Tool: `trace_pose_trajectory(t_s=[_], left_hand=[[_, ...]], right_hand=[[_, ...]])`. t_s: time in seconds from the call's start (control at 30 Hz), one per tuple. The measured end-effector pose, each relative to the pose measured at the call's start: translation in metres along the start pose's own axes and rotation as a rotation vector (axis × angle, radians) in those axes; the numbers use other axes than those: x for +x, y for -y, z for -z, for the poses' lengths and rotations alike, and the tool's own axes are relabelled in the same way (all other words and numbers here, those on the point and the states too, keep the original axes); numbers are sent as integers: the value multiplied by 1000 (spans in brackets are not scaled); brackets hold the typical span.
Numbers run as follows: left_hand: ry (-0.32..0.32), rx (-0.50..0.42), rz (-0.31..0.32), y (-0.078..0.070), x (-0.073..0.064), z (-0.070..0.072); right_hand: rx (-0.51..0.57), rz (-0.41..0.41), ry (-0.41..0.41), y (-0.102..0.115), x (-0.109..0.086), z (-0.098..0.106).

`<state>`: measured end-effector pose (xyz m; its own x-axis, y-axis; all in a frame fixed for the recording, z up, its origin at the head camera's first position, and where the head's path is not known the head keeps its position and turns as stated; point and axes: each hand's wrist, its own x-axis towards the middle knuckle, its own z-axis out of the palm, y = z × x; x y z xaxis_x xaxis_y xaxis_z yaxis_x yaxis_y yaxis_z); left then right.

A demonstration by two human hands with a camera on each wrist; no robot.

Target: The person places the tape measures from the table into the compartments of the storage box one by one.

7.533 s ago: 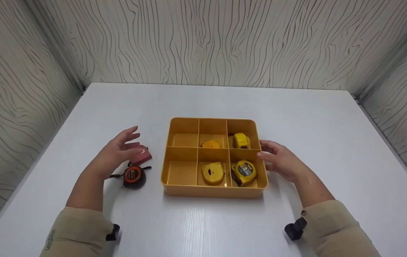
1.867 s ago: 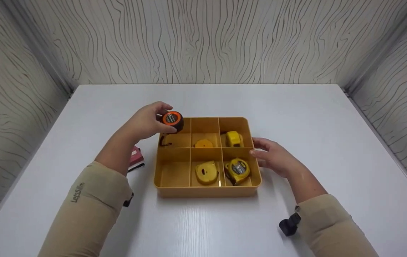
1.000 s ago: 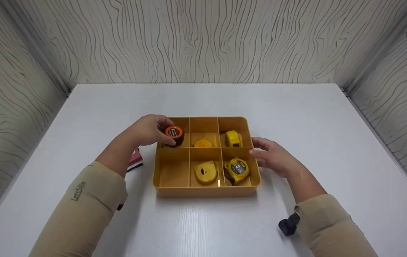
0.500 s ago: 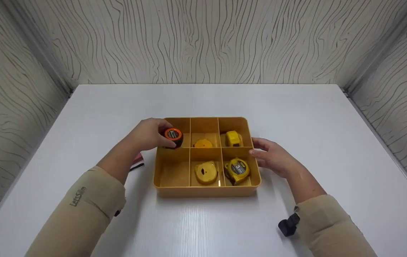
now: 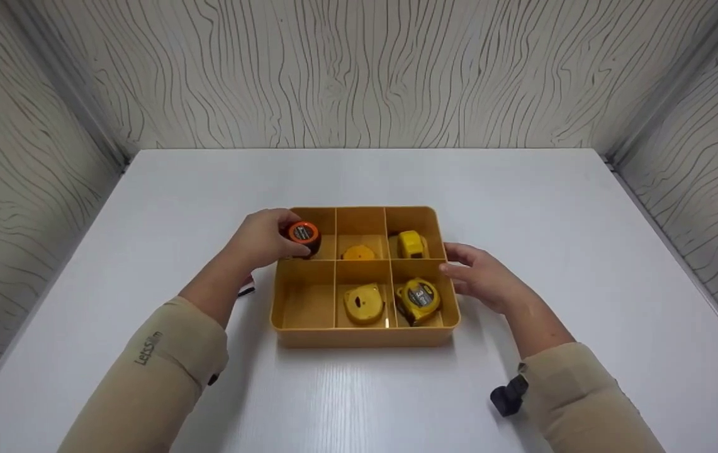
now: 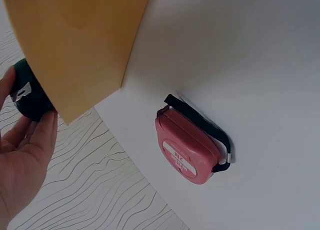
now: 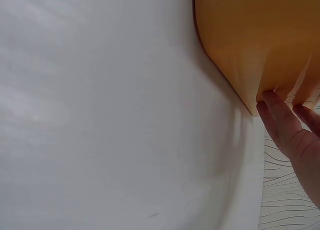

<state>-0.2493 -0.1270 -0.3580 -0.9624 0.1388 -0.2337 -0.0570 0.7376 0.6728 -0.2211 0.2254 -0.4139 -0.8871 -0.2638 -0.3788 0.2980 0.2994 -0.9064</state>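
My left hand (image 5: 262, 239) grips a black tape measure with an orange ring (image 5: 304, 233) between thumb and fingers. It holds the tape measure in the back left compartment of a yellow divided box (image 5: 359, 338); whether it touches the bottom is hidden. In the left wrist view, the tape measure's dark case (image 6: 32, 97) shows past the box rim. My right hand (image 5: 488, 277) rests its fingertips against the box's right wall, its fingers fairly straight in the right wrist view. A red tape measure with a black strap (image 6: 185, 145) lies on the table left of the box, mostly behind my left arm in the head view.
Other compartments hold an orange-yellow round item (image 5: 359, 252), a yellow tape measure (image 5: 410, 244), a pale yellow tape measure (image 5: 364, 304) and a yellow-black tape measure (image 5: 420, 301). The front left compartment (image 5: 308, 299) shows only its bare floor. A white table (image 5: 359, 402) lies beneath, with patterned panels around.
My left hand has picked the black and orange tape measure off the table, carried it right and lowered it into the back left compartment. My right hand has stayed at the box's right side.
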Motion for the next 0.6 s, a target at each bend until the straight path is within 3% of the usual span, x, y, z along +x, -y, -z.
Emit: trace_pose_trajectory(t_s=[0.3, 0.6], left_hand=[[8, -118, 50, -4, -4, 6], [8, -179, 13, -9, -11, 14]], right_hand=[[7, 13, 14, 0, -1, 1], [16, 31, 32, 0, 0, 1]])
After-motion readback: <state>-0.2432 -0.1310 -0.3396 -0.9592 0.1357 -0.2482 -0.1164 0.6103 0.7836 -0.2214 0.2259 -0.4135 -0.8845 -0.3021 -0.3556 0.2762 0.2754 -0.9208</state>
